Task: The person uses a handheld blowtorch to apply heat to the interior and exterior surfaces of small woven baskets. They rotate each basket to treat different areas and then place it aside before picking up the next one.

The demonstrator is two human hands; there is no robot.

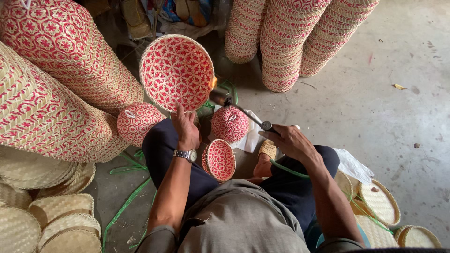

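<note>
I sit on the floor [375, 107], looking down at my knees. My left hand [186, 126], a watch [186, 154] on its wrist, has its grip clamped on the near rim of a round woven bowl [176, 70], red and straw-coloured, tipped so its hollow faces me. My right hand [288, 140] has its grip closed around the handle of a gas torch [234, 107]; a green hose [286, 168] runs back from that grip over my leg. The torch reaches from my right grip toward my left, and its small orange flame [214, 82] sits at the bowl's right edge.

Just below my left grip, between my knees, a smaller red woven bowl [219, 159] stands on its edge. Between the two grips, under the torch, a small bowl [229, 123] lies upside down on white cloth [251, 136]. Left of my left grip lies another upside-down bowl [138, 122].

Further left of that grip lie long stacks of nested red baskets [51, 93], with plain straw trays [56, 215] nearer me. Beyond my right grip stand more basket stacks [290, 42]. Right of it, close to my leg, lie round straw lids [382, 201].
</note>
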